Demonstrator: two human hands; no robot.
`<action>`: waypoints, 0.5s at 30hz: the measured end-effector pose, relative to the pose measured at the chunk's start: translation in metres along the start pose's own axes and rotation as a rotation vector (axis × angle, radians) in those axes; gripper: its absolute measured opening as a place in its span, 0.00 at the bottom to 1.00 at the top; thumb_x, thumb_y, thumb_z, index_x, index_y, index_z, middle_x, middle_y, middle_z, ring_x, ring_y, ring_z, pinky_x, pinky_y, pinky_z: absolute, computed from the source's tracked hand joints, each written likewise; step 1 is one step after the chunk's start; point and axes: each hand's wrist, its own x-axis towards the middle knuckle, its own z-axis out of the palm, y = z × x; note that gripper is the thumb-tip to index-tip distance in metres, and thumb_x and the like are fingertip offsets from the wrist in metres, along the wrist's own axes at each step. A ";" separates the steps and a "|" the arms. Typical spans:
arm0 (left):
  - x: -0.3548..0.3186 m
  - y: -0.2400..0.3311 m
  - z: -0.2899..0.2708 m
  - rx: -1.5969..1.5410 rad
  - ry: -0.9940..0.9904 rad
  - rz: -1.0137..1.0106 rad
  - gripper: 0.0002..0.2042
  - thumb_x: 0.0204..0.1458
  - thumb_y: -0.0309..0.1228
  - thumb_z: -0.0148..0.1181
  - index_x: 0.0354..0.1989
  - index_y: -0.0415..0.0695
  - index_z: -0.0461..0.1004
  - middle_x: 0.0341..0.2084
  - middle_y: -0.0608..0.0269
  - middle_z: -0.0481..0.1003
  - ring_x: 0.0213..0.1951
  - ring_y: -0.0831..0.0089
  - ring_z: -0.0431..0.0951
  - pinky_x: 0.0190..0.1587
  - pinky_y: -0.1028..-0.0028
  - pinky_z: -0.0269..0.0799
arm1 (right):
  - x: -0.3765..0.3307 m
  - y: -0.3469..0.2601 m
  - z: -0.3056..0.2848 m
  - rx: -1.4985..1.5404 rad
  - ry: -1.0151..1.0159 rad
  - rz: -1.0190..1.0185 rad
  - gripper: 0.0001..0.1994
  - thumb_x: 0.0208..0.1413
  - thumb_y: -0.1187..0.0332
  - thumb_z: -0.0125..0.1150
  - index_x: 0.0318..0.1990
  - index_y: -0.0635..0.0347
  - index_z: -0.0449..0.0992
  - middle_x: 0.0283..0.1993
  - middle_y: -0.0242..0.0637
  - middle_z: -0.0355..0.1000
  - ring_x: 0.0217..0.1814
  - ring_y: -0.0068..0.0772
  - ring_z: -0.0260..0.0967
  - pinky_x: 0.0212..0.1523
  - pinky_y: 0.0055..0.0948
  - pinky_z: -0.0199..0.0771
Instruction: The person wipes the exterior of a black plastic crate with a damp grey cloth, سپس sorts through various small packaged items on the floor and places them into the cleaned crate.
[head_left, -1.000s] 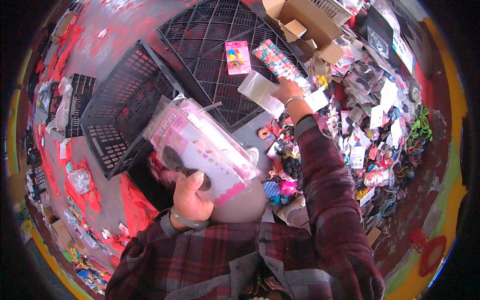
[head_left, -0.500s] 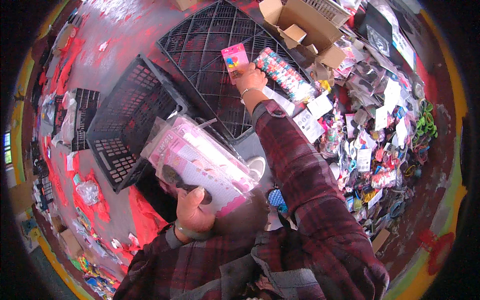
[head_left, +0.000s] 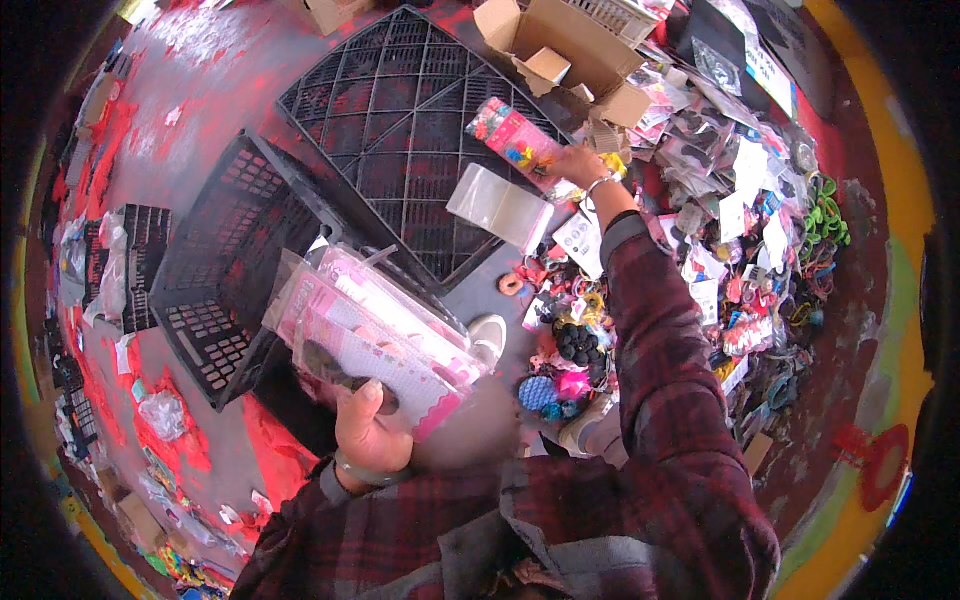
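Near left, the left hand (head_left: 365, 435) is clamping light, slippery packets (head_left: 375, 335) by their edge; far right, the right hand (head_left: 575, 165) is pinching a stiff pink card (head_left: 512, 133).

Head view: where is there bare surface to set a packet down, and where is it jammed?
Free: the flat black grid panel left of the pink packet in the right hand; also the grey-red floor beyond the black crate. Crowded: the heap of small accessories right of the right arm, and the cardboard box corner. Left hand holds a stack of pink packets.
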 end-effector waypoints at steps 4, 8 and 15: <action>-0.003 -0.001 -0.008 0.056 -0.104 -0.004 0.29 0.48 0.36 0.50 0.60 0.46 0.49 0.53 0.53 0.59 0.54 0.57 0.61 0.55 0.54 0.57 | -0.016 -0.022 -0.012 0.556 0.133 0.325 0.24 0.36 0.48 0.62 0.37 0.56 0.74 0.37 0.41 0.73 0.42 0.41 0.70 0.43 0.35 0.68; -0.002 -0.003 -0.001 0.088 -0.129 -0.011 0.29 0.48 0.37 0.50 0.59 0.44 0.50 0.53 0.53 0.60 0.54 0.58 0.61 0.55 0.55 0.57 | -0.007 -0.001 0.003 0.850 0.200 0.329 0.20 0.36 0.56 0.67 0.35 0.59 0.74 0.30 0.37 0.73 0.33 0.30 0.71 0.36 0.30 0.70; -0.004 -0.003 0.006 0.081 -0.081 -0.017 0.28 0.48 0.36 0.50 0.58 0.42 0.51 0.51 0.54 0.62 0.53 0.59 0.63 0.55 0.57 0.58 | 0.000 0.026 0.030 1.567 0.257 0.207 0.10 0.42 0.71 0.61 0.33 0.64 0.70 0.28 0.36 0.73 0.26 0.26 0.68 0.29 0.24 0.66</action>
